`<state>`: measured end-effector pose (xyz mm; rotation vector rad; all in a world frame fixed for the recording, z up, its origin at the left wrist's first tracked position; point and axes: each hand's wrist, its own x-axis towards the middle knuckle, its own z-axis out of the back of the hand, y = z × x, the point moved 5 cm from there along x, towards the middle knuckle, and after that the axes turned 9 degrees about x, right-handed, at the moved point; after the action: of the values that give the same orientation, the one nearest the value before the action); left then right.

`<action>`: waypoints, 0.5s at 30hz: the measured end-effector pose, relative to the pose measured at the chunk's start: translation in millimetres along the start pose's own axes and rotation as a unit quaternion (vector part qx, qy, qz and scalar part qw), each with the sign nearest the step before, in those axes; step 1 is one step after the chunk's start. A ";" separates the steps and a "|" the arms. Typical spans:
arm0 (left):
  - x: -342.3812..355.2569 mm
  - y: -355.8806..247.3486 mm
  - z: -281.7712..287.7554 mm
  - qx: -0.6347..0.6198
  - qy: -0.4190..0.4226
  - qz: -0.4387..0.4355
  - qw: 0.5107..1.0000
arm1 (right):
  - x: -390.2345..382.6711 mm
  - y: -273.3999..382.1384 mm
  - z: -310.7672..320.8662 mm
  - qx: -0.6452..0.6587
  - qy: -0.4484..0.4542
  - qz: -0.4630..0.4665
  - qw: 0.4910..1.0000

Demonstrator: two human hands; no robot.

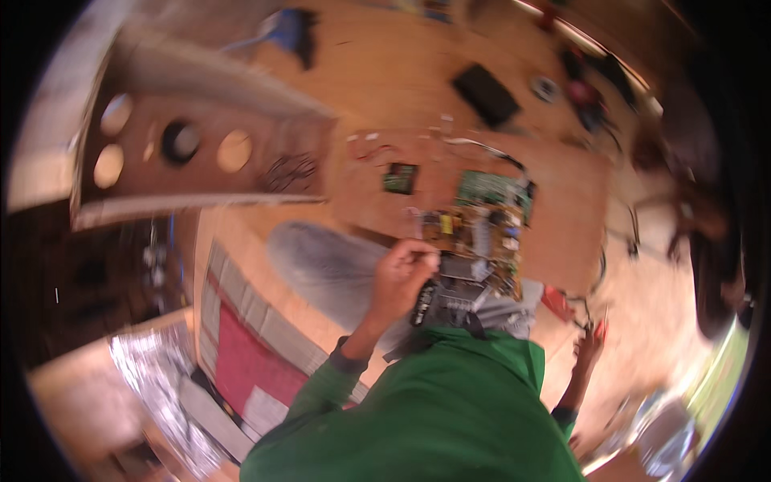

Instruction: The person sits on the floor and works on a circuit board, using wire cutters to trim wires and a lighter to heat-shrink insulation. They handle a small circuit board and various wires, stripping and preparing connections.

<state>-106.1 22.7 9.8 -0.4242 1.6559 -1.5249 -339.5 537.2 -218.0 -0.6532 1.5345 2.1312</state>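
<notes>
My left hand (404,277) is closed in a pinch at the left edge of a brown circuit board (474,241), which has dark metal parts at its near end and lies over grey fabric. A green board (486,186) sits just beyond it on a wooden panel (566,217), and a small green board (399,178) lies to the left. My right hand (588,345) is low at the right, closed around a small red-handled tool (601,329), blurred, beside dark cables and a red object (556,301).
An open wooden box with round holes (217,116) stands at the left. A black block (486,94), a blue object (285,28) and cables lie farther back. Another person (687,209) is at the right. Foil-like sheeting (152,369) is at lower left.
</notes>
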 end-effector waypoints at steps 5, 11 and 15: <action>-6.1 12.3 8.7 -0.034 -0.001 0.014 0.999 | 70.3 -39.5 75.5 -0.463 -0.138 0.211 0.850; -25.6 32.1 22.9 -0.086 -0.051 0.038 0.994 | 22.1 16.8 11.3 -0.505 -0.115 0.212 0.829; -66.0 6.7 57.4 0.346 -0.231 -0.205 0.886 | 6.6 37.9 -48.6 -0.447 -0.041 0.281 0.848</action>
<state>-21.5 33.9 30.3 -0.6969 0.6021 -2.0017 -361.3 480.3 -206.9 -0.3717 0.6219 3.2937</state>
